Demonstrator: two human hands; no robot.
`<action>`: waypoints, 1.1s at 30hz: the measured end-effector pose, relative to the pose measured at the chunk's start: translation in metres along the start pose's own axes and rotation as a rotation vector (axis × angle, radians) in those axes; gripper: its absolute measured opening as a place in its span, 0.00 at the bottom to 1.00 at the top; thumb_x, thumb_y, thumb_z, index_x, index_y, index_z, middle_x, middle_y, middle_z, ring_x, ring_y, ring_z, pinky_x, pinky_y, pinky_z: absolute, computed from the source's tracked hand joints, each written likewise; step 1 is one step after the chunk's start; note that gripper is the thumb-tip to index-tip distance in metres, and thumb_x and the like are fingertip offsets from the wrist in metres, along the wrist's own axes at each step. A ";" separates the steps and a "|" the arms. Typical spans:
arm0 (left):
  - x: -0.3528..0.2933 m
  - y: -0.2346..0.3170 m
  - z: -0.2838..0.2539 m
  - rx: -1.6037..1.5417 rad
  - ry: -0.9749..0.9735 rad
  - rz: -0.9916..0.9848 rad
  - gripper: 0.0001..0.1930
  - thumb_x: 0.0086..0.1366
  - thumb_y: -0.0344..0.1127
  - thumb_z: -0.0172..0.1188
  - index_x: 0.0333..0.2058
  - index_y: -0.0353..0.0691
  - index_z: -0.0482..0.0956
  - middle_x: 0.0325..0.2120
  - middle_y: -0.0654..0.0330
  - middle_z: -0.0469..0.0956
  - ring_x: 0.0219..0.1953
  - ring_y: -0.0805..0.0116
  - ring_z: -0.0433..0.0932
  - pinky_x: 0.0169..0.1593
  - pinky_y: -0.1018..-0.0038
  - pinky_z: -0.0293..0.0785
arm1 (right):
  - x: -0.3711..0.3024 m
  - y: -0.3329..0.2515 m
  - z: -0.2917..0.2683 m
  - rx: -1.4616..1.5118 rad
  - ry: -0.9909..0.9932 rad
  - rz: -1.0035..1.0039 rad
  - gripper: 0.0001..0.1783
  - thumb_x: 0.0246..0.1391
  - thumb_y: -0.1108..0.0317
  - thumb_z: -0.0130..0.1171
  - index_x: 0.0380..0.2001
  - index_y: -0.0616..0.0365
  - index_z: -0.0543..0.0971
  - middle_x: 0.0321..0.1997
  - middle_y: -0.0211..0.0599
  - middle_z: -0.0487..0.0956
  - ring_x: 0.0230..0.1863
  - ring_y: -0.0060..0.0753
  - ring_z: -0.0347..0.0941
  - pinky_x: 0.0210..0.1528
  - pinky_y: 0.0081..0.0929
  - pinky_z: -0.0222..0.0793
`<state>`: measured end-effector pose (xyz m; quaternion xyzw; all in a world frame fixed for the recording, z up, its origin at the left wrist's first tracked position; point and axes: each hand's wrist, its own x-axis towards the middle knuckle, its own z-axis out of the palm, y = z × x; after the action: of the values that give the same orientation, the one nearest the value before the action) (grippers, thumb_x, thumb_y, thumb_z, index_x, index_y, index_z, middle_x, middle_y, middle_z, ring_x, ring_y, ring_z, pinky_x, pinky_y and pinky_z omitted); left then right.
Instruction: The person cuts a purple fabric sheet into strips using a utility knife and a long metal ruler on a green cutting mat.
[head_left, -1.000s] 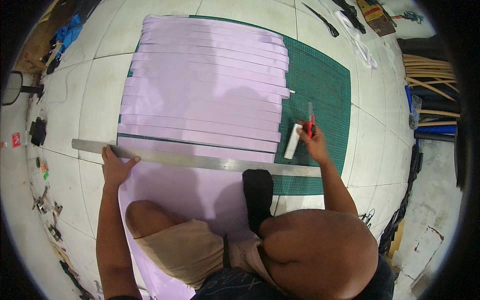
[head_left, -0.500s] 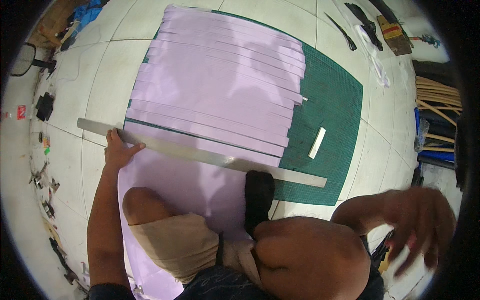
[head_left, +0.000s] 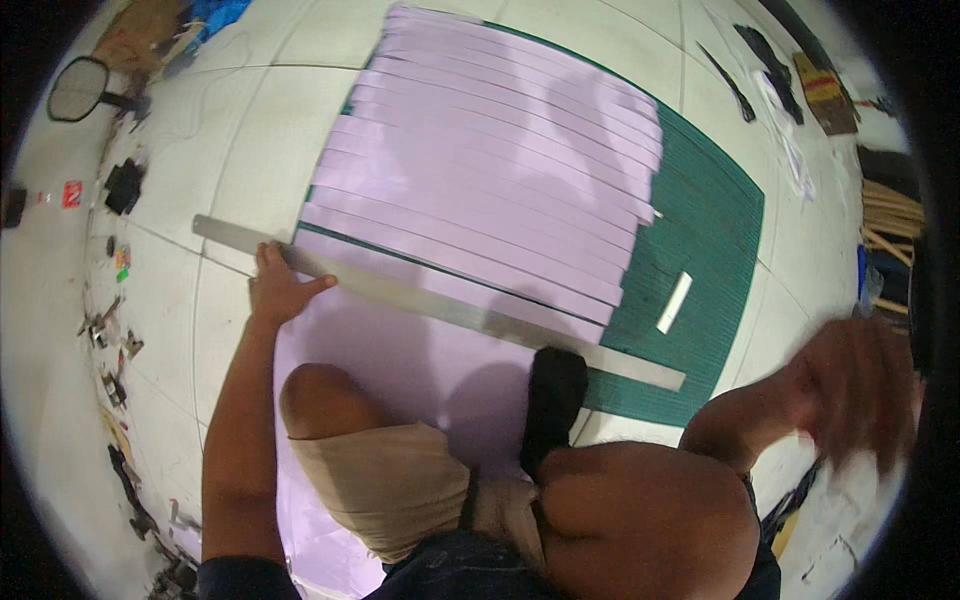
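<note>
A long flat metal ruler (head_left: 430, 300) lies aslant across a lilac sheet (head_left: 405, 355) on the floor. My left hand (head_left: 283, 287) presses on the ruler near its left end, thumb and fingers spread. Beyond the ruler, several lilac strips (head_left: 480, 150) lie side by side, a narrow dark gap between some of them. Under them is a green cutting mat (head_left: 710, 210), bare along its right side. My right hand (head_left: 862, 395) is raised at the far right, away from the sheet and smeared by motion; no held thing can be made out.
My foot in a black sock (head_left: 553, 400) touches the ruler's near edge. A small white bar (head_left: 674, 303) lies on the mat. Scissors-like black tools (head_left: 727, 80) lie at the upper right, wooden sticks (head_left: 886, 205) at the right edge. Small items line the left wall, below a racket (head_left: 78, 90).
The whole view has shifted, so the mat and sheet appear farther right. My right hand has swung upward at the right edge. My left hand stays in place on the ruler.
</note>
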<state>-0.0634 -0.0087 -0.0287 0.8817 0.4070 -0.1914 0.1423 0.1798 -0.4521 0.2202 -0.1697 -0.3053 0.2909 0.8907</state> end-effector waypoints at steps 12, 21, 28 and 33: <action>-0.011 0.008 -0.014 -0.007 0.035 -0.001 0.67 0.37 0.65 0.77 0.66 0.24 0.51 0.67 0.39 0.52 0.70 0.48 0.54 0.69 0.48 0.52 | -0.026 0.288 -0.084 -1.445 -0.218 1.112 0.18 0.66 0.56 0.46 0.49 0.57 0.67 0.28 0.50 0.79 0.30 0.52 0.78 0.32 0.49 0.72; -0.014 0.009 -0.010 -0.059 0.023 -0.061 0.69 0.38 0.61 0.79 0.68 0.28 0.46 0.69 0.41 0.50 0.71 0.49 0.52 0.70 0.48 0.50 | -0.001 0.387 -0.054 -1.717 -0.658 0.979 0.13 0.60 0.68 0.49 0.45 0.63 0.66 0.34 0.52 0.80 0.34 0.56 0.81 0.37 0.50 0.76; -0.016 0.013 -0.019 -0.100 0.010 -0.054 0.66 0.39 0.59 0.79 0.68 0.37 0.46 0.69 0.39 0.48 0.72 0.48 0.51 0.70 0.46 0.49 | -0.002 0.400 -0.059 -1.737 -0.659 0.905 0.12 0.59 0.69 0.48 0.44 0.64 0.67 0.35 0.53 0.81 0.34 0.54 0.81 0.36 0.49 0.77; -0.014 0.008 -0.016 -0.116 0.021 0.004 0.60 0.41 0.60 0.78 0.68 0.49 0.51 0.68 0.34 0.47 0.70 0.40 0.52 0.69 0.44 0.48 | 0.004 0.404 -0.055 -1.754 -0.653 0.881 0.12 0.58 0.70 0.49 0.43 0.64 0.68 0.34 0.53 0.81 0.34 0.54 0.81 0.35 0.49 0.77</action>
<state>-0.0618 -0.0166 -0.0072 0.8749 0.4169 -0.1581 0.1893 0.0499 -0.1443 -0.0132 -0.7688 -0.5476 0.2981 0.1423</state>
